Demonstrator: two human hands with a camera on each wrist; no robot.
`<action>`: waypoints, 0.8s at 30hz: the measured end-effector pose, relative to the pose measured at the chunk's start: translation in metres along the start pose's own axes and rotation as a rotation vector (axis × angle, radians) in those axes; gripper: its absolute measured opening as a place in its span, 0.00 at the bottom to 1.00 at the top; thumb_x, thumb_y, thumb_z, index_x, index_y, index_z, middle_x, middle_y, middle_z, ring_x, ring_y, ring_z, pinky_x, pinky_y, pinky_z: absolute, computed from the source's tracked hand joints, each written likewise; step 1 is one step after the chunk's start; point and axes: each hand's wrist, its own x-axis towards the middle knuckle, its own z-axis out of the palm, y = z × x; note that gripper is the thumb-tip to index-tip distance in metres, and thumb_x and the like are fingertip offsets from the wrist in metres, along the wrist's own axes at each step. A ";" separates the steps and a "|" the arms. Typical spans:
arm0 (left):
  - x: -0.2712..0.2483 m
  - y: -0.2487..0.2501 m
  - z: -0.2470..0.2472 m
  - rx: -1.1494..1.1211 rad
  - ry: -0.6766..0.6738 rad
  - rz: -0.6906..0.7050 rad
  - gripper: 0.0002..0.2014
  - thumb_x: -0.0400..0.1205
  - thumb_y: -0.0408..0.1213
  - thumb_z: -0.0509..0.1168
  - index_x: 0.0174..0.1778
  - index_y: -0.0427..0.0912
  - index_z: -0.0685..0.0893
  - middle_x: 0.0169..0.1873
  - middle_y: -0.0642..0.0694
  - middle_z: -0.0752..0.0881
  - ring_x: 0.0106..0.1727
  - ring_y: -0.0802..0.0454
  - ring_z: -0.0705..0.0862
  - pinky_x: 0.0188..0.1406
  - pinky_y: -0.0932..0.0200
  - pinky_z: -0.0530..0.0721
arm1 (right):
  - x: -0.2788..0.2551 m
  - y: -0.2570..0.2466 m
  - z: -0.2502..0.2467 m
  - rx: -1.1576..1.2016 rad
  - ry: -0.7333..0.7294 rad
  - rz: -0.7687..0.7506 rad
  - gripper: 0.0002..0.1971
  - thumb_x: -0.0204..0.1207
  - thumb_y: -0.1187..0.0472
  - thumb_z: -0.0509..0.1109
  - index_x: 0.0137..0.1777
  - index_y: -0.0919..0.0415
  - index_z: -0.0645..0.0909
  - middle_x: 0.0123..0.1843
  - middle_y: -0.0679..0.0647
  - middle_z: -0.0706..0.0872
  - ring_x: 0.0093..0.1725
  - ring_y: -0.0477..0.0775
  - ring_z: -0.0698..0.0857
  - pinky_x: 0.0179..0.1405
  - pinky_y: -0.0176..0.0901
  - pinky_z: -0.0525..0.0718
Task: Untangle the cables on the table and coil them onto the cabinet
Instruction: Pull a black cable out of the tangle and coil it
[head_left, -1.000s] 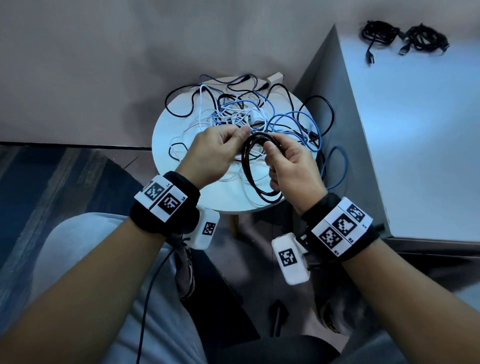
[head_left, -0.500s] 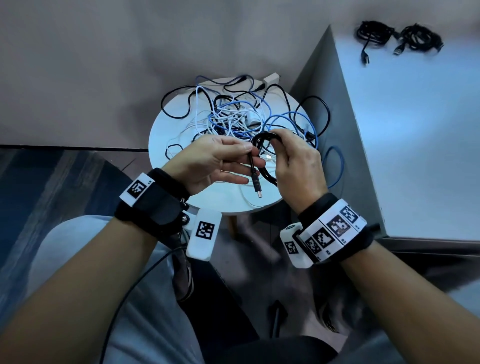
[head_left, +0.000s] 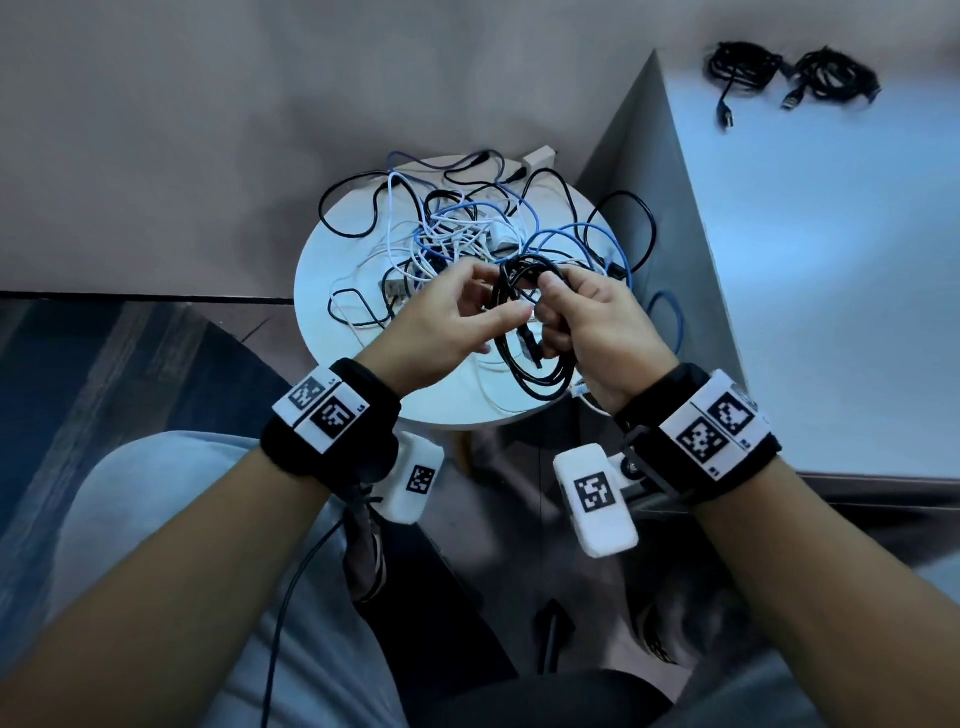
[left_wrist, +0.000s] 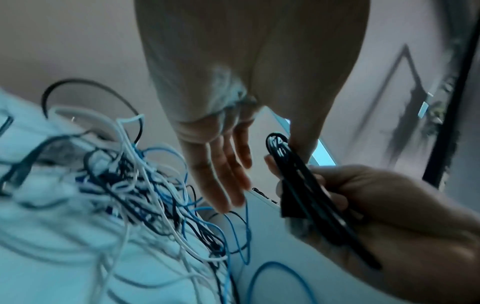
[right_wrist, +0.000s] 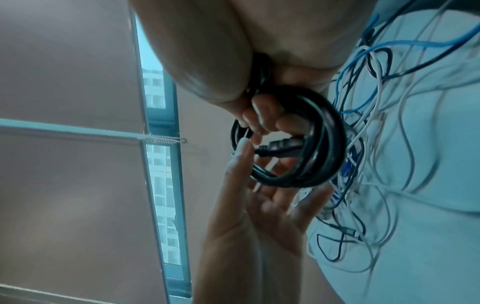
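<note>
I have the black USB cable (head_left: 535, 332) wound into a coil and gripped in my right hand (head_left: 597, 332), fingers curled round the loops, its plug (right_wrist: 279, 147) lying across the middle of the coil. My left hand (head_left: 441, 332) is beside it with fingers loosely spread; whether the fingertips touch the coil I cannot tell, but it grips nothing. The coil hangs above the round white table (head_left: 332, 260), toward its 4 o'clock edge.

By my judgement the job is under halfway. Two black coiled cables (head_left: 789, 78) already lie on the cabinet (head_left: 831, 260), far corner at about 1 o'clock. This third one looks wound and ready to go there. The tangle (head_left: 467, 234) of blue, white and black cables covers the table from centre to 12 o'clock, with loops hanging over the 3 o'clock edge; all of that remains.
</note>
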 end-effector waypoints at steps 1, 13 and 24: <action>0.000 -0.001 0.003 -0.058 -0.065 0.000 0.14 0.80 0.44 0.72 0.57 0.41 0.83 0.47 0.38 0.89 0.45 0.48 0.89 0.46 0.49 0.89 | 0.001 0.001 0.000 0.000 -0.012 -0.001 0.15 0.90 0.66 0.57 0.43 0.60 0.79 0.28 0.51 0.68 0.22 0.44 0.64 0.24 0.37 0.65; 0.000 -0.005 0.008 0.285 0.107 0.166 0.05 0.82 0.35 0.67 0.42 0.49 0.84 0.38 0.55 0.83 0.41 0.57 0.83 0.45 0.58 0.79 | -0.004 -0.013 -0.008 -0.169 -0.120 -0.014 0.12 0.89 0.65 0.59 0.53 0.72 0.81 0.30 0.53 0.80 0.20 0.49 0.75 0.22 0.33 0.72; -0.007 0.012 0.001 0.371 0.058 0.199 0.06 0.86 0.39 0.65 0.43 0.45 0.81 0.27 0.50 0.76 0.28 0.58 0.71 0.30 0.60 0.68 | -0.008 -0.023 -0.011 -0.200 -0.111 -0.082 0.11 0.88 0.60 0.63 0.54 0.67 0.83 0.28 0.53 0.76 0.19 0.52 0.79 0.21 0.37 0.74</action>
